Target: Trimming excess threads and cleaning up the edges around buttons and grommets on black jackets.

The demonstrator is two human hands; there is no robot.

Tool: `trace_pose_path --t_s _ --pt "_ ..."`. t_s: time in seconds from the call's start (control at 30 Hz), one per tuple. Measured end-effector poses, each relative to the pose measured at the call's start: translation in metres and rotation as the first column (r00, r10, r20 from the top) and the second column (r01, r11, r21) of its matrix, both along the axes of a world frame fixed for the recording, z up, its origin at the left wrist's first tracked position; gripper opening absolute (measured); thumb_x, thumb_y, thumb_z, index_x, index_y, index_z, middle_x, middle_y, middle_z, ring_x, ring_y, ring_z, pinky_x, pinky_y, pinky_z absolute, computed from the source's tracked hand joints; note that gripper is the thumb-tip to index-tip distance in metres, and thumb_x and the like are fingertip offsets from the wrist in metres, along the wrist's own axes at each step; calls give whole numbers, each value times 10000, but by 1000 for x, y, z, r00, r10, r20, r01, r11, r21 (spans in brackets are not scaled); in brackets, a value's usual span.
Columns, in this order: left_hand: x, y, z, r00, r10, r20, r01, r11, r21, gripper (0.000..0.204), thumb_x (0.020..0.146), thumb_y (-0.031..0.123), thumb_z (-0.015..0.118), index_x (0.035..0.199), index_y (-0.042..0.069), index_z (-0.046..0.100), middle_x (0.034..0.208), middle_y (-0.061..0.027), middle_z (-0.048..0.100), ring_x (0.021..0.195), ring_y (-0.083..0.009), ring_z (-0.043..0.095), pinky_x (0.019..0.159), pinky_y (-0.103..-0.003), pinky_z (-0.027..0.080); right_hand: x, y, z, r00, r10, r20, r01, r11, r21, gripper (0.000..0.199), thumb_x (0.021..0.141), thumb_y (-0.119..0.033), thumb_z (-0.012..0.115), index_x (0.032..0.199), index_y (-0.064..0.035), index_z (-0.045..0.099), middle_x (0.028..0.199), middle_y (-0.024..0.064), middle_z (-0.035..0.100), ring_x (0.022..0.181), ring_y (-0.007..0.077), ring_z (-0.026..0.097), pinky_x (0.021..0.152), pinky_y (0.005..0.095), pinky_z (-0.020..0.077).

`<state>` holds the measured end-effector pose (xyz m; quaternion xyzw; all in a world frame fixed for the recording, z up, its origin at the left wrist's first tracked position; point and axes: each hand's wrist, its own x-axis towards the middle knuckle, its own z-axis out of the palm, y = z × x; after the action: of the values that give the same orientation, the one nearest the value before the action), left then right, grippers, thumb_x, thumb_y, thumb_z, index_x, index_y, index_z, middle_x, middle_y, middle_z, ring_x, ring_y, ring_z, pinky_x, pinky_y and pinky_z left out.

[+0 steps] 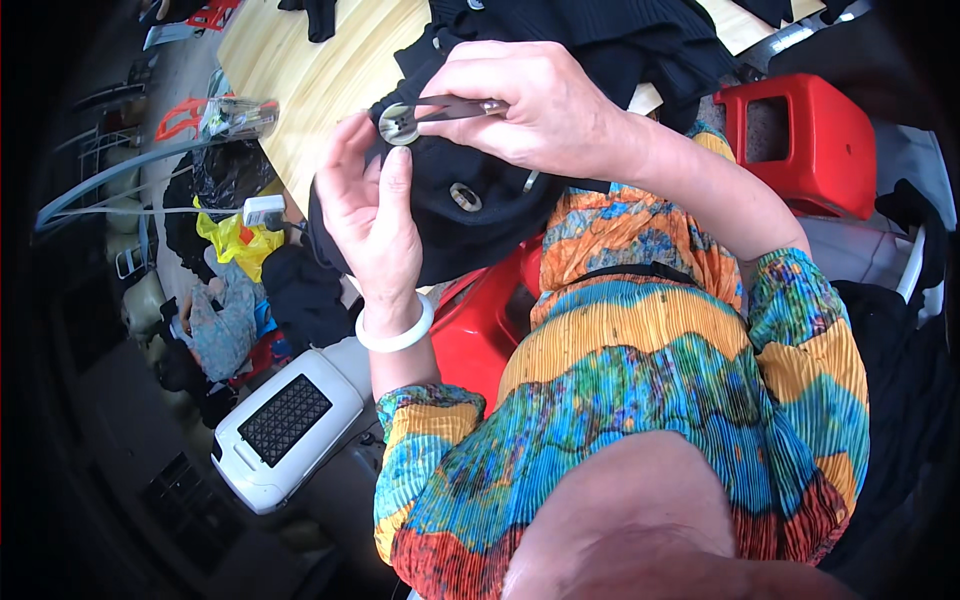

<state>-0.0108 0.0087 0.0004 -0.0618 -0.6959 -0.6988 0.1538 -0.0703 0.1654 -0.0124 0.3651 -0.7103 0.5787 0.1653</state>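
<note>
Far left, low: one white boxy appliance with a dark grille (285, 425) on the floor, beside a heap of clothes and one yellow plastic bag (235, 242). One clear plastic bottle (240, 115) lies at the near edge of the pale wooden surface (320, 70).

Left hand (370, 205), one white bangle (397, 335) on the wrist: thumb and fingers pinch the fold of black knitted fabric (470, 215) just under a large round grey button (398, 124), holding it up off the surface, over the lap.

Right hand (535, 105): fingers closed round one pair of small dark thread snips (455, 108), the tip laid at the button's edge, touching or nearly so; cannot tell whether a thread lies between the blades.

Buttons counted: two. The one at the snips, and a second, smaller-looking button (466, 196) lower on the same fabric, untouched. Judging by that, the work is on the upper button and the lower one is left; whether either is finished does not show.

More black garments (600, 30) piled behind. Red plastic stools: two, one (800, 145) at right, one (490, 320) under the fabric.
</note>
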Motion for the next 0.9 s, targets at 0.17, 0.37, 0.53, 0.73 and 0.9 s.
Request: trace_pose_path --t_s 0.17,0.37,0.53,0.73,0.9 --pt "-4 1 2 995 -44 95 52 995 -89 250 810 -13 551 1059 -12 522 991 -64 541 866 -85 528 778 -197 420 -1 1 20 968 70 241 -106 985 137 192 768 -161 603 848 13 593 701 93 585 643 131 564 571 241 433" --pt "-7 -4 -8 998 53 42 -41 970 -240 207 805 15 579 1007 -15 548 833 -32 567 787 -59 523 703 -168 422 -7 -7 19 927 140 349 -202 968 149 259 786 -256 577 832 -3 603 707 89 585 640 141 554 595 270 434" --pt "-14 -19 -7 941 -75 329 4 977 213 113 834 85 548 921 14 558 868 -23 581 762 -73 539 663 -170 412 -12 -3 11 979 -45 199 -13 961 278 396 807 -326 545 1036 -10 475 782 128 577 708 228 576 630 304 440" --pt "-17 -27 4 856 -317 409 13 804 595 105 850 101 520 937 44 534 883 -18 569 826 -99 525 729 -230 412 -7 6 6 993 71 95 -104 908 405 281 828 -293 517 927 -32 493 813 131 568 767 309 572 676 380 450" --pt "-20 -30 4 839 -410 357 85 747 659 106 857 95 507 945 37 522 874 -22 559 827 -104 518 774 -256 412 -7 5 1 993 83 -82 -42 911 410 268 806 -284 548 900 -38 503 796 126 565 747 299 575 645 370 462"
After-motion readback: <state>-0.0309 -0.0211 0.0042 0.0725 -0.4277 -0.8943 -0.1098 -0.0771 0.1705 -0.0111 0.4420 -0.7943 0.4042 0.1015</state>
